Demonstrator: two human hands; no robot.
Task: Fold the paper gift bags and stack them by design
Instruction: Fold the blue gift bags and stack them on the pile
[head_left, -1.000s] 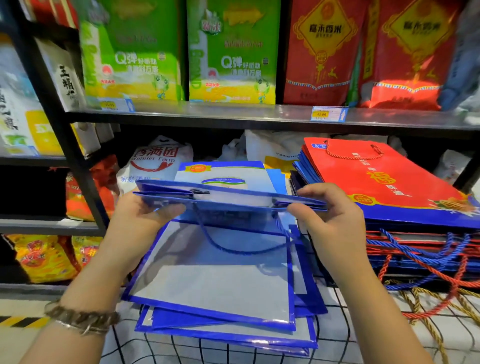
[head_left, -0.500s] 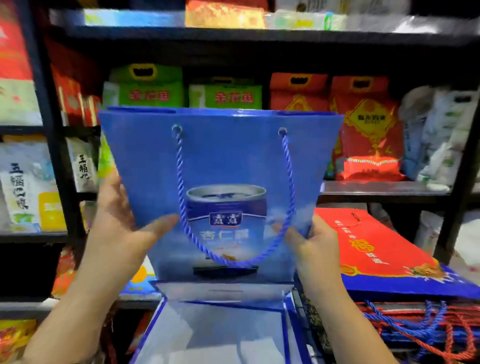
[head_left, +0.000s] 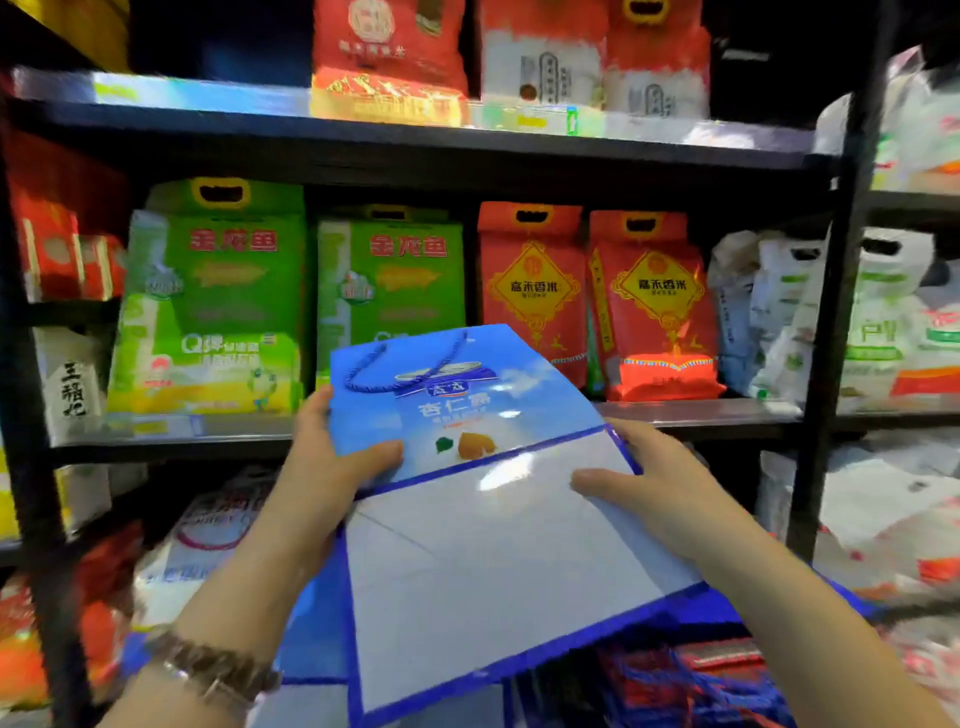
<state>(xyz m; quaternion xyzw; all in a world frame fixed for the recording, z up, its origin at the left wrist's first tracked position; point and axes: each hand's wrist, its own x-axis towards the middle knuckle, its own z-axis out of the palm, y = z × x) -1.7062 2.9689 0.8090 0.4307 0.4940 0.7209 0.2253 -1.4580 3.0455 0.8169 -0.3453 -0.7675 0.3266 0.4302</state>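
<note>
Blue gift bag (head_left: 467, 415) flattened, held mid-air before shelf (head_left: 701, 413). Long axis near-to-far, skewed left; rope handle (head_left: 374, 382) end points away, white folded base toward wearer. Left hand (head_left: 322, 467) and right hand (head_left: 660, 483) pinch side edges, thumbs on top.

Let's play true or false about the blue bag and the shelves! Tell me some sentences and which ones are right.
1. The left hand and the right hand both hold the blue gift bag. True.
2. The bag's rope handle is red. False: it is blue.
3. Green rice bags stand on the shelf behind the bag. True.
4. The bracelet is on the right wrist. False: it is on the left wrist.
5. Red rice bags stand to the right of the green ones. True.
</note>
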